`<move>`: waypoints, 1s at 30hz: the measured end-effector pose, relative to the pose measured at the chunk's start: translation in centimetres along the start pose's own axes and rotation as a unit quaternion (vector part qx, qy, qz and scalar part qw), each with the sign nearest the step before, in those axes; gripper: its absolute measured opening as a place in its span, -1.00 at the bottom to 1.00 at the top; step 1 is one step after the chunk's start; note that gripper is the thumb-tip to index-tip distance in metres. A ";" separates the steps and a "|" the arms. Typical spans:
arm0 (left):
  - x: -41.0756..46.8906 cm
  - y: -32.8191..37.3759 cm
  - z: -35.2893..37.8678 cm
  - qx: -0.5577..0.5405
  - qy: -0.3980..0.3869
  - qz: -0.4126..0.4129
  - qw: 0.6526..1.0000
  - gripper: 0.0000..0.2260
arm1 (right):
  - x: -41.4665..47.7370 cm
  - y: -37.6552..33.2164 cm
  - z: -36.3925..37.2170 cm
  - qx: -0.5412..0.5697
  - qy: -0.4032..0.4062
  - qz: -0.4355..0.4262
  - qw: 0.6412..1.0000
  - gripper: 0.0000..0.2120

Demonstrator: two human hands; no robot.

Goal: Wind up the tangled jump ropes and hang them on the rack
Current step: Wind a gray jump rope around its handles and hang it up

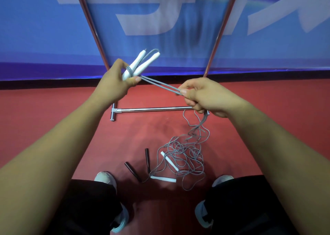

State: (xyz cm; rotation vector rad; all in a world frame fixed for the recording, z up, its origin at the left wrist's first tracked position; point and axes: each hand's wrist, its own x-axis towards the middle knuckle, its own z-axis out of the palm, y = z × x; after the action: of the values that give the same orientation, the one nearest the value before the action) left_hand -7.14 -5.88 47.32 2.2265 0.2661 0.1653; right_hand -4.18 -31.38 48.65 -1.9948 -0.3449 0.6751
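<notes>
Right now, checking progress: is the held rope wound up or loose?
Mostly loose: few rope turns circle the white handles; the rest hangs tangled from the right hand.

The light is even and fairly bright, perhaps from overhead. The blue banner (pixel 44 38) is motion-blurred; wide-angle distortion bends the edges.

Red floor (pixel 53 118); blue banner (pixel 35 38) w/ white lettering behind.

Rack (pixel 155 108): polished chrome metal, mirror-bright. White handles (pixel 148 63): smooth matt plastic. Black handles (pixel 147 157): glossy plastic. Rope (pixel 204 120): grey matt cord, rubbery-looking. Floor (pixel 53 110): red, smooth, faint sheen. Banner (pixel 35 29): blue, glossy.
</notes>
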 end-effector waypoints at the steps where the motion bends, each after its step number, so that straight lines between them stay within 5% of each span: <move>1: 0.0 0.0 0.0 0.036 0.000 0.006 0.999 -0.71 | -0.1 -0.2 0.2 0.000 0.009 0.005 1.000 -0.87; 6: 0.1 -0.8 0.5 0.178 -0.025 0.056 0.982 -0.68 | -0.9 -1.6 0.9 -0.040 -0.015 -0.028 0.999 -0.86; 9: -0.1 -0.7 1.4 0.218 -0.072 0.079 0.970 -0.66 | -1.0 -2.6 0.8 -0.108 0.044 -0.092 0.989 -0.90; 17: -1.9 1.0 4.3 0.256 -0.337 0.141 0.895 -0.74 | 0.4 -1.9 0.1 -0.148 0.178 -0.142 0.963 -0.93; 26: -3.7 2.9 4.3 0.295 -0.292 0.198 0.888 -0.72 | 0.7 -1.2 -1.3 -0.140 0.194 -0.152 0.959 -0.90; 30: -3.9 2.4 3.9 0.200 -0.306 0.242 0.899 -0.79 | 1.0 -0.5 -2.3 -0.107 0.186 -0.135 0.967 -0.90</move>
State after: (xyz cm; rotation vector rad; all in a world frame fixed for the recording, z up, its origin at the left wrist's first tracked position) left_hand -9.76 -11.29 46.70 2.5788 -0.6606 -0.3600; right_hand -2.01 -32.28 49.63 -2.1722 -0.4642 0.0890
